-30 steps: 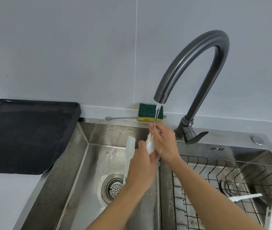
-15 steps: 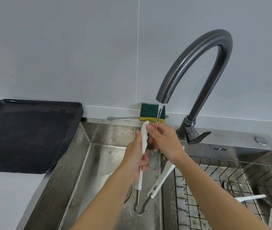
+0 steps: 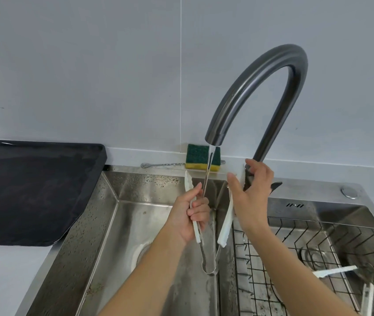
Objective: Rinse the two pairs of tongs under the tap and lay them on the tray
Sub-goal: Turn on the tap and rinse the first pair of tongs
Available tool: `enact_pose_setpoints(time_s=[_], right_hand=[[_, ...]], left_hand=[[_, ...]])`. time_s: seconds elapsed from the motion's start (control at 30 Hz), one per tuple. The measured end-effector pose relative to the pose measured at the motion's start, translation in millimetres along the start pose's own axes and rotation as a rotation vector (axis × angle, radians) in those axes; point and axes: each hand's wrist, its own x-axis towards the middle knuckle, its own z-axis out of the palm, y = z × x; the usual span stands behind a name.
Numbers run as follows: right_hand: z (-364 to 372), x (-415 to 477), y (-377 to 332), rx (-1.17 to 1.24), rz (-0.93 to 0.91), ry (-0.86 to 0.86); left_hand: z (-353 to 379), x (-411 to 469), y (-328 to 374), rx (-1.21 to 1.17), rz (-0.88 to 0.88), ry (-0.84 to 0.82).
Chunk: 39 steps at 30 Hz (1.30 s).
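Head view: a person stood at a stainless-steel double sink (image 3: 136,185) while water ran from the dark curved metal tap (image 3: 256,99).
Item in hand: the white-tipped steel tongs (image 3: 226,224) hung over the left basin, spring loop down and tips up. The arms were spread wide apart and the stream fell between them. This was judged a deliberate hold to let water reach the inner faces.
Left hand (image 3: 188,217): the fingers were curled round the left arm, gripping it, and the stream struck them.
Right hand (image 3: 252,197): thumb and fingers pinched the upper white part of the right arm, holding it out near the tap's base.
Second item: the second pair of white tongs (image 3: 334,270) lay in the black wire basket (image 3: 318,226) in the right basin, well apart from the stream.
Destination: the flat black rectangular tray (image 3: 33,190) sat on the counter just beside the sink's left rim. Neither pair lay on it.
Stage: rinsing of the first pair was judged under way, with no laying down yet.
Risk: wet plastic under spring tension might slip from the pinch.
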Motion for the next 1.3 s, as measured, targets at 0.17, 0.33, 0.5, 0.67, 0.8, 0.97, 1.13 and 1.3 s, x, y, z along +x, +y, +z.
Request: enact_pose_setpoints(time_s=[0.17, 0.33, 0.5, 0.67, 0.8, 0.97, 1.13, 1.3], right_hand=[[-5, -4, -2, 0.329, 0.261, -0.240], [-3, -5, -10, 0.191, 0.100, -0.255], [2, -12, -14, 0.170, 0.036, -0.338], [5, -17, -16, 0.199, 0.088, -0.384], [7, -22, -12, 0.211, 0.091, -0.441], [12, -30, -9, 0.191, 0.146, -0.561], [12, -26, -12, 0.321, 0.114, -0.644], [18, -23, -7, 0.402, 0.231, -0.785]], left_hand=[[9, 1, -12, 0.118, 0.027, 0.083], [0, 3, -21, 0.835, 0.146, 0.283], [-13, 4, -24, 1.078, 0.309, 0.440], [-19, 10, -16, 0.850, 0.341, 0.508], [-19, 9, -12, 0.837, 0.367, 0.577], [-23, 19, -3, 1.119, 0.550, 0.725], [-20, 7, 6, 0.758, 0.607, 0.721], [-22, -1, 14, 0.451, 0.606, 0.596]])
